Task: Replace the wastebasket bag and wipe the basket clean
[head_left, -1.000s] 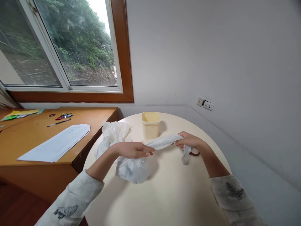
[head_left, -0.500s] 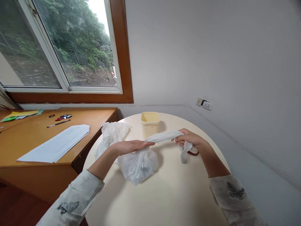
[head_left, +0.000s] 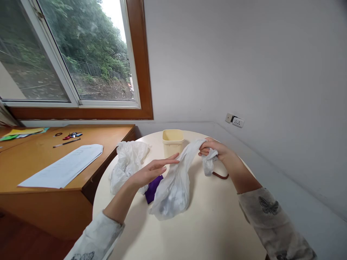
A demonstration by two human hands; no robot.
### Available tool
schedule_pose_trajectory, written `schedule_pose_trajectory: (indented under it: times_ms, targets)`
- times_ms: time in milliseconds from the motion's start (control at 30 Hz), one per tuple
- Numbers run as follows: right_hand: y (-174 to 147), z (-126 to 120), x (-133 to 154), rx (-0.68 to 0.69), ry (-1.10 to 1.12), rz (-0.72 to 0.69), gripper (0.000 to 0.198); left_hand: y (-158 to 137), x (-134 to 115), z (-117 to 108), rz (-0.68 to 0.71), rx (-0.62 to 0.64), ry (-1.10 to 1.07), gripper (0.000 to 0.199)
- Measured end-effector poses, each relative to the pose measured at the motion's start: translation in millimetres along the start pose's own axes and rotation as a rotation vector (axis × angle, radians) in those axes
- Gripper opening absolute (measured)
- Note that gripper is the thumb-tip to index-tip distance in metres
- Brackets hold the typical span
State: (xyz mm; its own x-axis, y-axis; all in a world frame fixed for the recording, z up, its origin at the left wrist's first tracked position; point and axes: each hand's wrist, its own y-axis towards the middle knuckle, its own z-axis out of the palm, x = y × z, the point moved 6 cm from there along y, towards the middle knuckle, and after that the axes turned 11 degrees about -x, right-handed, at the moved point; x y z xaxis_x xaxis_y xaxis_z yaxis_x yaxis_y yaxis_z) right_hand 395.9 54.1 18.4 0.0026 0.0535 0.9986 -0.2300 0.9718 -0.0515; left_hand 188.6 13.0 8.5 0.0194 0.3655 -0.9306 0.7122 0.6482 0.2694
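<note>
My right hand [head_left: 213, 148] is closed round the gathered neck of a white plastic bag [head_left: 175, 191], whose loose end hangs below the fist. The bag's lower part bulges near the tabletop, with unclear contents inside. Beside its neck, my left hand [head_left: 155, 169] is open with fingers stretched out; the fingertips lie close against the plastic. Under the left hand, a purple thing [head_left: 153, 189] shows in part next to the bag. Another crumpled white plastic bag [head_left: 128, 159] lies further left on the table.
A cream plastic bin [head_left: 172, 144] stands at the back of the round table [head_left: 217, 231]. Behind the right wrist, a brown loop [head_left: 221, 176] shows partly. The wooden desk [head_left: 108, 159] on the left holds papers [head_left: 65, 166], a pen [head_left: 66, 143] and small items.
My left hand has come off the twisted neck and opened. The bag's neck has loosened, and its bulging part has swung right. The purple thing has come into view. My right hand has risen slightly.
</note>
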Motion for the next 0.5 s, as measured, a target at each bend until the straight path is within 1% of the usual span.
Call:
schedule_pose_trajectory:
  times_ms: [33,100,267,367,500]
  targets:
    - [0,2,4,0.004,-0.023,0.001,0.036,1,1,-3,0.019,-0.048,-0.033,0.039]
    - [-2,7,11,-0.002,-0.060,0.012,0.033,2,1,-6,0.053,-0.092,-0.036,0.036]
    - [-4,21,21,-0.004,-0.145,0.017,0.029,8,-9,1,0.111,-0.109,0.063,0.041]
    - [-1,27,25,0.021,-0.182,-0.018,0.029,11,-12,7,0.056,-0.116,0.136,0.043]
    - [0,35,26,0.077,-0.192,-0.014,0.030,11,-11,20,-0.055,-0.059,0.318,0.043]
